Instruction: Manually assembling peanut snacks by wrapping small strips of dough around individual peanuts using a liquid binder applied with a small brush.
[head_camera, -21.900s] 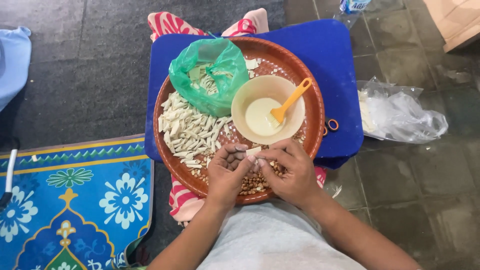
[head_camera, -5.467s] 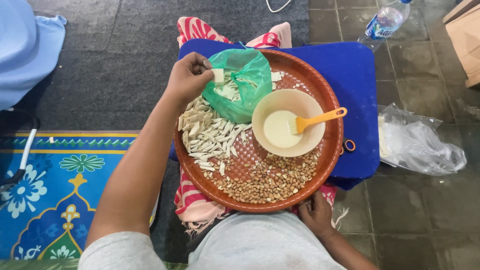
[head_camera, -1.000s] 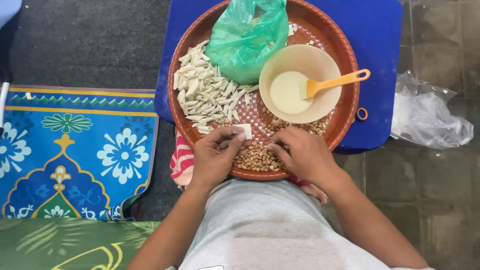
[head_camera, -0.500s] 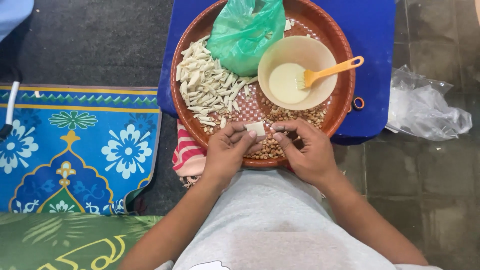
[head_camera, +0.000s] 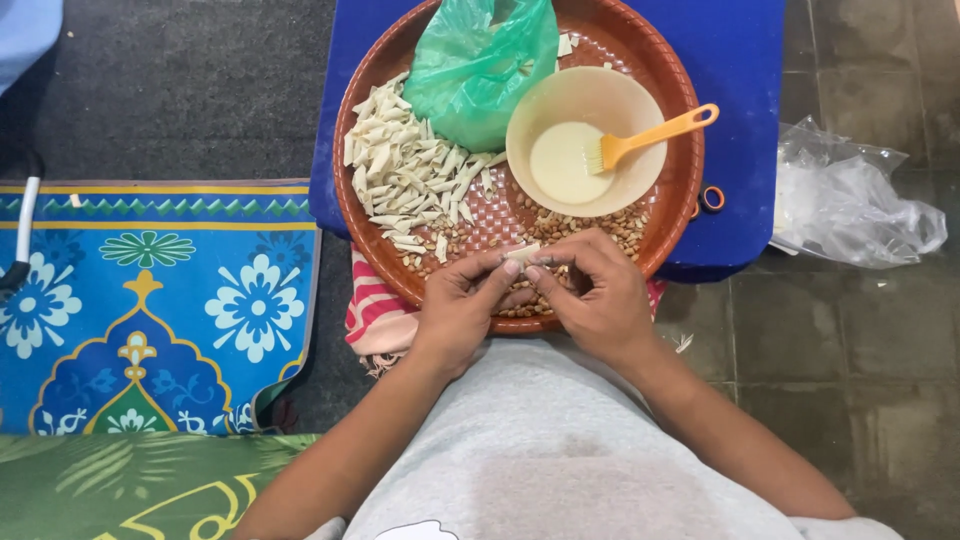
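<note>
Pinching a small pale wrapper piece (head_camera: 522, 252) between the fingertips, the left hand (head_camera: 462, 305) and the right hand (head_camera: 590, 293) meet over the near edge of the round brown tray (head_camera: 676, 205). Both hands are mostly closed, with thumbs and first fingers touching the little piece. Peanuts (head_camera: 600, 225) lie on the tray just under the hands. A pile of folded pale pieces (head_camera: 400, 180) sits on the left side of the tray. A green bag (head_camera: 475, 60) lies at the far side. A cream bowl (head_camera: 585, 140) on the right holds an orange brush (head_camera: 650, 135) resting in pale paste. The tray sits on a blue stool (head_camera: 745, 120).
</note>
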